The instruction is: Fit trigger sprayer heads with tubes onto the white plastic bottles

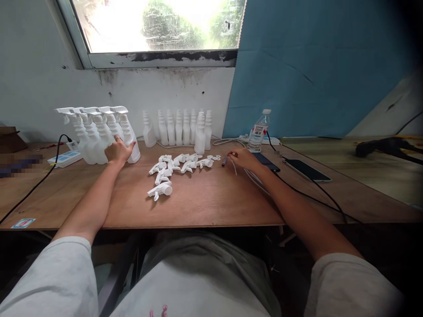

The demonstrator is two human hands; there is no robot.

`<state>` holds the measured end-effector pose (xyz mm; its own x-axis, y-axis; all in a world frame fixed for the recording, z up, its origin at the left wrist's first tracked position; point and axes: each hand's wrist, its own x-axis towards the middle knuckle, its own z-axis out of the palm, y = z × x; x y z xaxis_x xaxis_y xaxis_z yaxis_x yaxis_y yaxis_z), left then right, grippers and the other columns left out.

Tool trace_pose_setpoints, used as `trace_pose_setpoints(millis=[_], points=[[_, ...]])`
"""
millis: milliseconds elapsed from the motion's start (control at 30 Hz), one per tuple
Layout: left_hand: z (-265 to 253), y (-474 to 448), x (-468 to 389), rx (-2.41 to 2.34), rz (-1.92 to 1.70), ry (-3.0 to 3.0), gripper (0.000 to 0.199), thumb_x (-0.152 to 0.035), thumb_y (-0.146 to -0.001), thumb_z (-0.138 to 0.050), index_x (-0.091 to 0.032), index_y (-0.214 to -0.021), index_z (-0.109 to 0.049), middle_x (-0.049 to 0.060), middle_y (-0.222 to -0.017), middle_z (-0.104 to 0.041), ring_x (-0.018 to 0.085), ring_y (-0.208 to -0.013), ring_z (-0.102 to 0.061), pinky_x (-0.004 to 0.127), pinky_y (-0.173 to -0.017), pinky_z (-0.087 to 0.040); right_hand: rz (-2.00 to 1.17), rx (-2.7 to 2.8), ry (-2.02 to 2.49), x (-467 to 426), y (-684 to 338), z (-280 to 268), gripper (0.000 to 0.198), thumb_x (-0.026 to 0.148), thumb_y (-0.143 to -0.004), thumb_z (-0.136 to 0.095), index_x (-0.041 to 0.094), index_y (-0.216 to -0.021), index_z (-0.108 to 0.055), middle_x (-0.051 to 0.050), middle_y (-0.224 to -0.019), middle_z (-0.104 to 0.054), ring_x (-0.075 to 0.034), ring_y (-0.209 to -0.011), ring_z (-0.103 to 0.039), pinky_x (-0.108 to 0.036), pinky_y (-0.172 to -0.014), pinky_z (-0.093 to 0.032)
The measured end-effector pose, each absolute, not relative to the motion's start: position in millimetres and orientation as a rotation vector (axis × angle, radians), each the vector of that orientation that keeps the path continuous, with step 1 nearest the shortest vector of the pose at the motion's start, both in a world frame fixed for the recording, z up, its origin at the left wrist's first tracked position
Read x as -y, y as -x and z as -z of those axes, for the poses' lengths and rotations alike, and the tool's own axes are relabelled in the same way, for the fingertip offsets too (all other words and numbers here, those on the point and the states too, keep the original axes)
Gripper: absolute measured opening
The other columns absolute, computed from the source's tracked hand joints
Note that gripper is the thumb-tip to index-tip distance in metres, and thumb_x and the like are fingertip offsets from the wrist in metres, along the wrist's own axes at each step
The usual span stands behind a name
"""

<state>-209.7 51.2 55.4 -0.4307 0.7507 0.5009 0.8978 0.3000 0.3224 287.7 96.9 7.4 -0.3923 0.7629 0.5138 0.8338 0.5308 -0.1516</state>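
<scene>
Trigger-topped white bottles [103,140] at the left of a tabletop [211,202].
The left grip [119,150] half-curls against them, hold unclear; the right grip [230,155] pinches a slim dark object [224,161] near loose trigger heads [163,189].

Brown table [211,202], white spray heads [161,189], white bottles [200,134]

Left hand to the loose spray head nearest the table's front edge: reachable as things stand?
Likely yes: just tabletop shows between the left hand, at the sprayer-topped bottles, and that loose spray head. Whether the hand grips a bottle is unclear.
</scene>
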Motion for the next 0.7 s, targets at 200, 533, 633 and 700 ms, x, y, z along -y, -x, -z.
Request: trace_pose_setpoints(millis=[200, 533, 633, 700], points=[[-63.9, 181.6, -43.8, 1.891, 0.885, 1.811, 0.043, -0.049, -0.092, -0.043, -0.013, -0.093, -0.066, 0.01, -0.075, -0.067, 0.024, -0.074, -0.063, 0.03, -0.067, -0.041, 0.131, 2.389, 1.203, -94.4, -272.0, 3.5, 0.035, 0.031, -0.095, -0.045, 0.015, -0.111, -0.071, -0.013, -0.119, -0.068, -0.027, -0.114, -0.059, -0.042, -0.101, -0.044], [-85.0, 113.7, 5.9, 1.384, -0.326, 3.446, 0.049, -0.051, -0.068, -0.076, -0.024, -0.11, -0.072, 0.0, -0.082, -0.064, 0.013, -0.072, -0.057, 0.019, -0.059, -0.042, 0.211, 2.621, 1.424, -77.2, -242.8, 5.9, 0.042, 0.037, -0.098, -0.04, 0.026, -0.134, -0.059, -0.01, -0.154, -0.038, -0.037, -0.143, -0.028, -0.065, -0.111, -0.023], [-83.3, 110.1, 10.1, 1.338, -0.458, 3.423, 0.059, -0.048, -0.062, -0.08, -0.028, -0.116, -0.07, 0.0, -0.092, -0.065, 0.013, -0.076, -0.057, 0.018, -0.061, -0.044, 0.2, 2.583, 1.367, -74.9, -242.4, 0.9, 0.027, 0.028, -0.092, -0.05, 0.021, -0.107, -0.071, -0.011, -0.146, -0.049, -0.037, -0.138, -0.035, -0.061, -0.107, -0.03], [-80.9, 109.1, 10.1, 1.303, -0.509, 3.409, 0.058, -0.048, -0.061, -0.08, -0.029, -0.115, -0.071, 0.001, -0.097, -0.064, 0.014, -0.079, -0.057, 0.017, -0.061, -0.045, 0.148, 2.545, 1.368, -73.0, -241.9, -2.0, 0.019, 0.024, -0.089, -0.055, 0.018, -0.091, -0.072, -0.012, -0.136, -0.057, -0.036, -0.133, -0.041, -0.058, -0.104, -0.033]])
